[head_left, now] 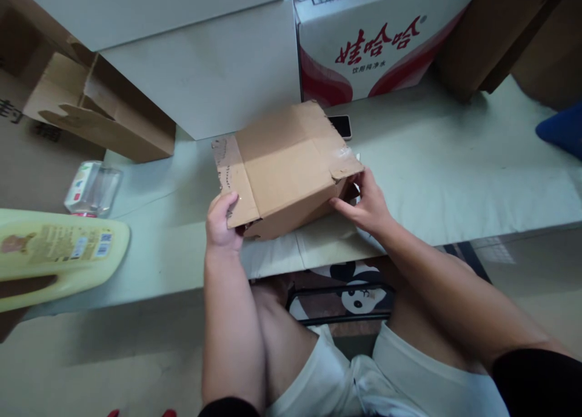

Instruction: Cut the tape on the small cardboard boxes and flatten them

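A brown cardboard box (288, 162) with a torn, ragged rim is tilted up between my hands, above the front part of the pale table cover. My left hand (222, 223) is closed on its near left corner, thumb lying on top of the cardboard. At the near right corner, my right hand (364, 205) grips the box with the thumb along the front side and the fingers mostly hidden behind. Beyond the box's right edge, a phone (341, 126) with a dark screen lies partly covered. What the box contains, if anything, cannot be seen.
Large white cartons (204, 71) and a red-and-white water carton (364, 53) stand along the back. At left are an open cardboard box (136, 126), a clear bottle (93, 188) and a yellow jug (59, 253). A blue object (564, 130) sits at the right edge.
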`<state>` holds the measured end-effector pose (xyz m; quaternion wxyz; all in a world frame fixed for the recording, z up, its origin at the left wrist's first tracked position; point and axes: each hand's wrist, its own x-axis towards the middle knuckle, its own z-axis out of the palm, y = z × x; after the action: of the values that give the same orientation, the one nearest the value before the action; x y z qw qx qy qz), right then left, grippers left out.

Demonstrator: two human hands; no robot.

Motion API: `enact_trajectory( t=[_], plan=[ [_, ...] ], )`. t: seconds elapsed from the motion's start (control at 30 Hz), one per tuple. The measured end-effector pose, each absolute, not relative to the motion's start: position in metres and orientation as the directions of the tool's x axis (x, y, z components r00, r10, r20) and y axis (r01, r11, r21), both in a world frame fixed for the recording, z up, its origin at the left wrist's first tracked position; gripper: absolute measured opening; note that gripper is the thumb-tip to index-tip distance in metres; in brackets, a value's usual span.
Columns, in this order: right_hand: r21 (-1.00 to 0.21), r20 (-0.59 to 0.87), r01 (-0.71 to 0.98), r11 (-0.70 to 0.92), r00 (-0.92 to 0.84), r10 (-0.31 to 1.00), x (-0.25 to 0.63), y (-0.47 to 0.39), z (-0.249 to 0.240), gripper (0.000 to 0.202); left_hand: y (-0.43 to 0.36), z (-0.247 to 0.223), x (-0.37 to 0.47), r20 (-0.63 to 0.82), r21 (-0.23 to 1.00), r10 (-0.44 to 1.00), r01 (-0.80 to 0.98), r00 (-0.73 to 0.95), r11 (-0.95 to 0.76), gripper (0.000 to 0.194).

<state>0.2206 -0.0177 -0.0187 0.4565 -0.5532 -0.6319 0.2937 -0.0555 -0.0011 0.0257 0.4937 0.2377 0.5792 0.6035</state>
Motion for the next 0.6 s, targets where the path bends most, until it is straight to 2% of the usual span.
enact_trajectory(
  t=[0.07, 0.2, 0.4, 0.5, 0.6],
  plan=[
    [-0.903, 0.257, 0.380, 0.200, 0.105, 0.961, 0.221, -0.019, -0.015, 0.055, -0.001, 0.028, -0.053, -0.231, 0.949, 0.892, -0.293, -0.387, 0.119, 0.023],
    [-0.964, 0.200, 0.203, 0.170, 0.140, 0.970, 0.219, -0.019, -0.004, 0.038, -0.002, 0.031, -0.050, -0.091, 0.976, 0.944, -0.217, -0.316, 0.021, 0.025],
    [-0.995, 0.083, 0.068, 0.068, 0.245, 0.966, 0.212, -0.023, 0.004, 0.045, -0.001, 0.029, -0.052, 0.049, 0.983, 0.941, -0.151, -0.333, -0.104, 0.018],
    [-0.993, 0.111, -0.005, 0.116, 0.249, 0.962, 0.214, -0.029, 0.003, 0.045, 0.001, 0.029, -0.056, 0.054, 0.979, 0.947, -0.168, -0.318, -0.113, 0.022],
    [-0.986, 0.140, -0.053, 0.160, 0.268, 0.953, 0.219, -0.034, 0.003, 0.043, -0.003, 0.024, -0.057, -0.011, 0.989, 0.964, -0.144, -0.264, -0.028, 0.014]
  ],
)
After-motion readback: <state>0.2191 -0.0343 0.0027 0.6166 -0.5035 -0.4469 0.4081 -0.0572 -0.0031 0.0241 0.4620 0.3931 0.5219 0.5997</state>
